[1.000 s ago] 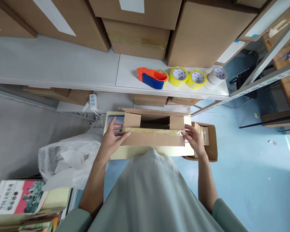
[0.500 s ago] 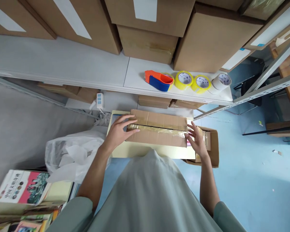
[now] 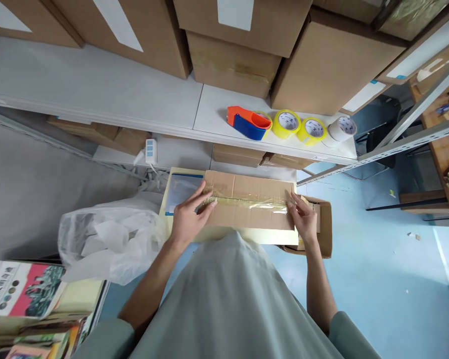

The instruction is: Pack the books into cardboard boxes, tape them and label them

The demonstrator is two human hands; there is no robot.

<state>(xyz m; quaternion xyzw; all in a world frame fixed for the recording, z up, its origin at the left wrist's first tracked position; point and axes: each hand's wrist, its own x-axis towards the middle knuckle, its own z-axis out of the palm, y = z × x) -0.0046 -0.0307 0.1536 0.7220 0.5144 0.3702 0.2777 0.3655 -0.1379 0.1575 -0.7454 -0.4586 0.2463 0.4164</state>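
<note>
A long flat cardboard box (image 3: 247, 214) lies on a pale yellow table (image 3: 224, 233) in front of my body. Shiny clear tape (image 3: 252, 203) runs along its middle seam. My left hand (image 3: 190, 213) grips the left end, thumb and fingertips at the end of the tape strip. At the opposite end my right hand (image 3: 303, 215) holds the box's edge, fingers bent over the corner of the tape. A clear sheet with a blue border (image 3: 181, 188) lies on the table behind my left hand, partly covered by the box.
On the shelf (image 3: 149, 102) ahead stand an orange and blue tape dispenser (image 3: 249, 122), yellow tape rolls (image 3: 286, 123), a white roll (image 3: 342, 129) and large cartons (image 3: 333, 65). A plastic bag (image 3: 112, 239) and books (image 3: 26, 289) are left. An open carton (image 3: 325, 227) sits right.
The dark gap along the box's seam has closed. My right fingers have come in onto the box's end, and my left fingers have drawn closer together at the tape.
</note>
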